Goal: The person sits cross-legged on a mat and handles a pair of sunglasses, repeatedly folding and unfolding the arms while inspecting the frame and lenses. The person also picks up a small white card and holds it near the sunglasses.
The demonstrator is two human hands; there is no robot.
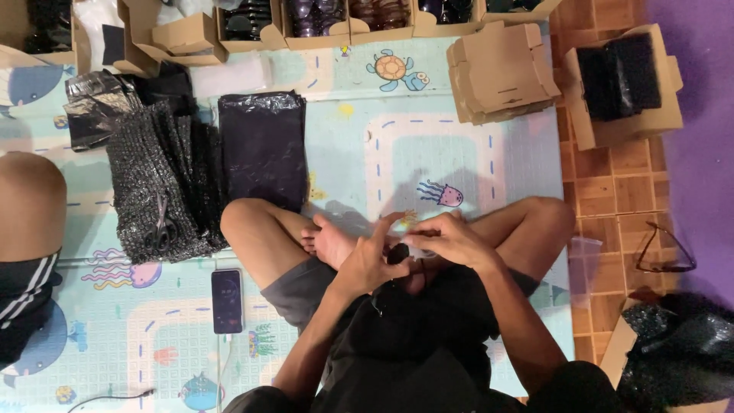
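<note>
Both hands are meeting over my crossed legs: my left hand (365, 256) and my right hand (447, 239) are pinching between them a small dark object (397, 252) with a pale, clear edge, just above my bare foot (325, 239). Fingers of both hands are closing on it, so neither hand is lying open.

Around me, I am sitting on a pale blue play mat (428, 153) printed with sea animals. A stack of black bubble wrap (157, 183) is lying to my left, with scissors (160, 222) resting on top, and a pile of black plastic bags (264, 145) is sitting just beside it. A smartphone (227, 300) is lying near my left knee, its cable trailing off the lower edge. Folded cardboard boxes (501, 73) are stacked ahead on the right; an open box of dark pouches (623, 80) is standing on the tiled floor beyond them. Sunglasses (664, 251) are lying alone on the tiles to my right. Open cartons (336, 19) of dark items are lining the top edge. Another person's knee (27, 199) is showing at far left.

The held object is largely covered by my fingers, so I cannot tell its exact kind. The cartons are cut off by the frame.
</note>
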